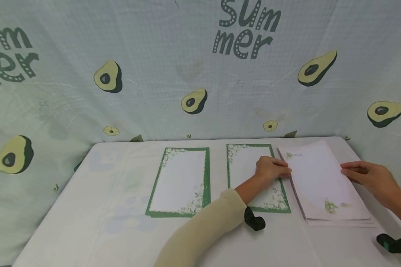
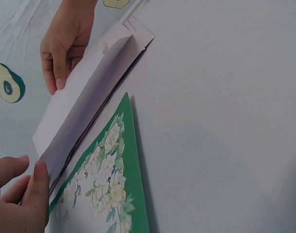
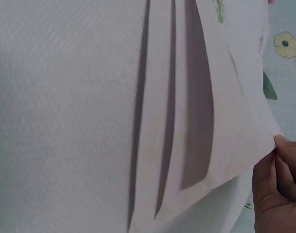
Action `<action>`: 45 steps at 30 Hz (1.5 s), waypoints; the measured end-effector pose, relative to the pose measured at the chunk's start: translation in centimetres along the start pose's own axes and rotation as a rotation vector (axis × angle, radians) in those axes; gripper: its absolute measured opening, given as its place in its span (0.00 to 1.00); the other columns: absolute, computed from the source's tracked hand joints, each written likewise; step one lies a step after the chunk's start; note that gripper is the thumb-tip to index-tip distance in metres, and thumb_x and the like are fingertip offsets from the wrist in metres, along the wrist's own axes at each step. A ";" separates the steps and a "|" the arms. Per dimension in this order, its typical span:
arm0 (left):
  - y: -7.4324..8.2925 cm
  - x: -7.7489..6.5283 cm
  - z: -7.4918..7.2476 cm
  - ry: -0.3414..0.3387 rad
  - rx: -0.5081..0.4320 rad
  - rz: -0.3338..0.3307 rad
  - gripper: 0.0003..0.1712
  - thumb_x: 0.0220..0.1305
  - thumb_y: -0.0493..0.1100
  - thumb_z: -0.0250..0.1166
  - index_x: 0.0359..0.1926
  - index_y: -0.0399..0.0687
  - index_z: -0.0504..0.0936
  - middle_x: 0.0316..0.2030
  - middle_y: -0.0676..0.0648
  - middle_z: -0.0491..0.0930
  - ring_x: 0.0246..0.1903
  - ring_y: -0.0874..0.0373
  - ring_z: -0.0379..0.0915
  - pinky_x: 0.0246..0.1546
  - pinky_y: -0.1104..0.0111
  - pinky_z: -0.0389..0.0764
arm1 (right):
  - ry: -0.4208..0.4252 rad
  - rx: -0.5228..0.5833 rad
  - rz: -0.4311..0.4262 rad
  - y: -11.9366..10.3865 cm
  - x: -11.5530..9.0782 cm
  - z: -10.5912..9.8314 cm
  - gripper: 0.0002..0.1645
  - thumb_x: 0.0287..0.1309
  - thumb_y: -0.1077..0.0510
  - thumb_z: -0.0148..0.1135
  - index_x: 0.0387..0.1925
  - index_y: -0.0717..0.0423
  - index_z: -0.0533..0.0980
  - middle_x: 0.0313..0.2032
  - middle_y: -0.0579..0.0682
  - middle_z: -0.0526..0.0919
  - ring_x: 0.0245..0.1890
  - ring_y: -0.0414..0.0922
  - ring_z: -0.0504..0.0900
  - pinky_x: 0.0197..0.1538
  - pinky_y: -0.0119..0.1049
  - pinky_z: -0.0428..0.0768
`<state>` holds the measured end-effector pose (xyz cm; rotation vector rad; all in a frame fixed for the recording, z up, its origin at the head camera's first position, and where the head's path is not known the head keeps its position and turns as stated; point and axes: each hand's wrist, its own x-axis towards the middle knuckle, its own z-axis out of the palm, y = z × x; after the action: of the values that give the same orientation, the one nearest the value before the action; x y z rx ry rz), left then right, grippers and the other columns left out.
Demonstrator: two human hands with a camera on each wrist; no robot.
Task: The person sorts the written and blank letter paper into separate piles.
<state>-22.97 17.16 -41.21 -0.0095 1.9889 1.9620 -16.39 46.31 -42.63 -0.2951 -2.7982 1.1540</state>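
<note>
A pale pinkish sheet of paper [image 1: 315, 181], printed with small green plants, lies over a stack of similar sheets [image 1: 345, 224] at the right of the table. My left hand [image 1: 270, 168] pinches the sheet's left edge between thumb and fingers. At the opposite edge, my right hand [image 1: 375, 180] pinches it, thumb on top. From the left wrist, the sheet [image 2: 80, 104] bows up off the layers below, with my left hand [image 2: 22, 196] at its near end. Gaps between the layered sheets [image 3: 162, 121] show in the right wrist view, beside my right hand [image 3: 284, 179].
Two green-bordered floral sheets lie to the left: one [image 1: 177, 181] mid-table, another [image 1: 245, 159] partly under my left forearm. A white cloth covers the table [image 1: 103, 207]. Behind stands an avocado-print curtain [image 1: 147, 74]. Black wrist devices [image 1: 254, 221] show near both wrists.
</note>
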 end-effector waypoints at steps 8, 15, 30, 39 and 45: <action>0.0 -0.1 -0.3 -0.013 0.053 -0.050 0.04 0.54 0.29 0.77 0.28 0.37 0.89 0.22 0.46 0.86 0.30 0.49 0.88 0.34 0.68 0.87 | 0.018 -0.018 0.014 0.3 -0.5 0.1 0.26 0.73 0.54 0.60 0.59 0.74 0.73 0.36 0.23 0.73 0.31 0.16 0.72 0.32 0.15 0.79; 0.2 -0.2 -0.4 -0.026 0.049 -0.067 0.03 0.55 0.28 0.75 0.29 0.35 0.89 0.22 0.43 0.86 0.32 0.45 0.88 0.34 0.68 0.87 | 0.044 -0.057 0.053 0.1 -0.4 0.5 0.27 0.72 0.54 0.62 0.60 0.74 0.73 0.44 0.56 0.84 0.30 0.15 0.70 0.31 0.15 0.77; 0.4 0.0 -4.4 -0.163 0.013 0.063 0.10 0.61 0.29 0.71 0.44 0.31 0.87 0.31 0.44 0.88 0.36 0.48 0.88 0.39 0.66 0.88 | 0.106 -0.127 0.053 -0.2 -0.8 1.0 0.25 0.73 0.60 0.59 0.63 0.73 0.70 0.56 0.75 0.75 0.46 0.59 0.80 0.27 0.13 0.73; 1.3 -1.4 -9.8 -0.256 0.193 0.161 0.18 0.64 0.31 0.70 0.55 0.31 0.82 0.41 0.44 0.85 0.41 0.46 0.87 0.43 0.65 0.88 | 0.098 -0.170 -0.109 -2.5 -1.1 2.0 0.20 0.70 0.60 0.63 0.58 0.67 0.77 0.52 0.71 0.81 0.46 0.51 0.79 0.31 0.11 0.70; 1.4 -2.5 -13.5 -0.245 0.266 0.184 0.20 0.65 0.32 0.69 0.58 0.32 0.80 0.48 0.38 0.84 0.45 0.43 0.85 0.48 0.60 0.87 | 0.036 -0.141 -0.227 -5.7 -1.6 3.2 0.17 0.68 0.57 0.66 0.55 0.60 0.81 0.52 0.65 0.84 0.43 0.18 0.71 0.36 0.09 0.71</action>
<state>-24.18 3.51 -39.48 0.4711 2.1261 1.6883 -16.12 39.83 -40.94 -0.0063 -2.7966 0.8968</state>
